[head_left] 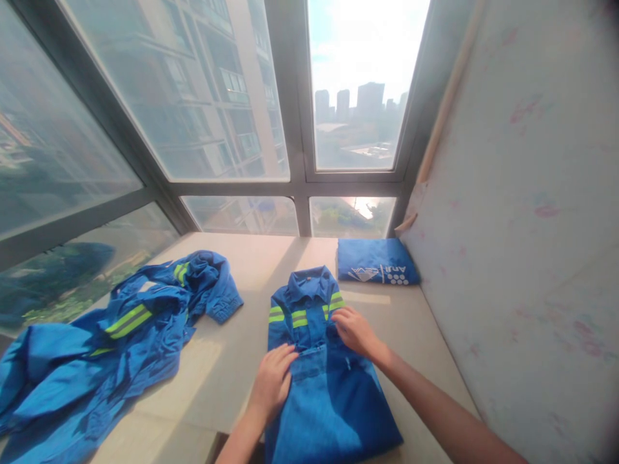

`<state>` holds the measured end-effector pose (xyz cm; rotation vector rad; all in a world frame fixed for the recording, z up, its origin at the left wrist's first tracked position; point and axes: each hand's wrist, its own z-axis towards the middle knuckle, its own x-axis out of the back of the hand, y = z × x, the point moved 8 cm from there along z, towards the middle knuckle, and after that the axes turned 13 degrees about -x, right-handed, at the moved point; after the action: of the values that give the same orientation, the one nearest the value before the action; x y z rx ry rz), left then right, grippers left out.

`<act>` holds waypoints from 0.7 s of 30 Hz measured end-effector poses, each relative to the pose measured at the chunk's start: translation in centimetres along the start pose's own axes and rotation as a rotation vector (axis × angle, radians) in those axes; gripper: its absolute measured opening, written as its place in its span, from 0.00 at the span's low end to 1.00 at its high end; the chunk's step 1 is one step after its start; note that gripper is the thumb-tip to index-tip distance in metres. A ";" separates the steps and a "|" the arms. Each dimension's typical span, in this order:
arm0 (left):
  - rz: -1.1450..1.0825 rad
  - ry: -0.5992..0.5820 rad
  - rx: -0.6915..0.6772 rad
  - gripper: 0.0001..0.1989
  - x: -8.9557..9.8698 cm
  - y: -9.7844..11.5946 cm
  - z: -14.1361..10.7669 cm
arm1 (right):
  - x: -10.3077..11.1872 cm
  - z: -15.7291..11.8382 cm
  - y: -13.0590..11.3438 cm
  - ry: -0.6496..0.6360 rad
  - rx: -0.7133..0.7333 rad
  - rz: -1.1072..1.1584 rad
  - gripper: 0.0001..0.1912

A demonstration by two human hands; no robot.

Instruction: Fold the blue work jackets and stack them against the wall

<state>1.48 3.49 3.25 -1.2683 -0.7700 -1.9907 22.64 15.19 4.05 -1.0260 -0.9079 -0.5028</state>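
Crumpled garment: blue with yellow-green bands (149,348), left side of frame, loosely heaped, runs off the lower-left edge.
Left gap: pale tabletop (217,348) shows between crumpled garment and the central one; sideways room there.
Left hand: (275,380) lower centre, on the left border of the folded garment about mid-length. Fingers loosely bent, slightly apart, tips on cloth; can't tell if any fabric is pinched.
Folded garment: blue (314,386), lower centre, flat, directly under and between both hands. Long axis runs from collar (309,283) at centre down to the bottom of frame; body lies inward and downward from the fingertips.
Nearer hand: both at the cloth; right nearer the collar, left lower down.
Garment edges: lower-right corner visible, lower-left part cut off by frame.
Right hand: (356,334) right of centre, higher than left, by the chest band on the right border. Fingers half curled over cloth; grip can't be confirmed.
Printed bundle: blue, white lettering (377,263), upper right of the garment, just beside the collar; limits room that way.
Right gap: tabletop strip between folded garment and wall (532,225), crossed by right forearm.
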 end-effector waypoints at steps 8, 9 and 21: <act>0.161 0.000 0.042 0.20 -4.5 1.8 1.0 | -0.6 11.3 5.2 -0.194 -0.183 -0.305 0.16; 0.169 0.007 0.049 0.20 -4.8 1.7 0.6 | -0.6 11.6 6.4 -0.191 -0.208 -0.305 0.16; 0.139 -0.008 0.061 0.22 -4.8 2.0 0.3 | -2.3 10.7 11.3 -0.120 -0.568 -0.245 0.19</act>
<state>4.74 3.48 -0.84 -1.2599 -0.7211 -1.8397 25.37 29.73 -1.28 -1.4770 -1.0295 -0.9482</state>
